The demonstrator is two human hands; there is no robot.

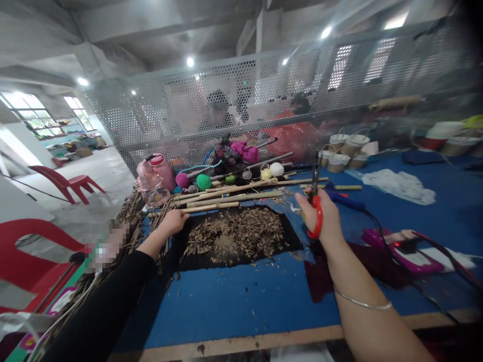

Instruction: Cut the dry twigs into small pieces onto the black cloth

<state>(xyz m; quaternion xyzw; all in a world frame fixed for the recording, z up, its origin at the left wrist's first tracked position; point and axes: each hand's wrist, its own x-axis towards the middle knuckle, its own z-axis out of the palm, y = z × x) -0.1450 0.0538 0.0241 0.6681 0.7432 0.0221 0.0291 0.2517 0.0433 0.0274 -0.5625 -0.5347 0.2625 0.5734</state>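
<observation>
My right hand [329, 218] is closed around a pair of scissors [316, 217] with orange-red handles, the dark blades pointing up and away. On the left, my left hand [173, 221] has its fingers pinched together by the corner of a black cloth [290, 241]. What those fingers hold, if anything, is hidden. Brown dried bark chips [260, 226] lie heaped over the cloth. Thin brown twigs [163, 236] run beside and under my left hand, and bamboo sticks [215, 206] lie just beyond it.
Yarn balls [204, 181] and a pink bottle [163, 171] stand at the back, before a perforated metal screen [158, 115]. To the right are a blue glue gun [345, 197], its cord, a purple device [426, 264], white cloth [400, 185] and small pots [337, 162]. People sit behind the screen.
</observation>
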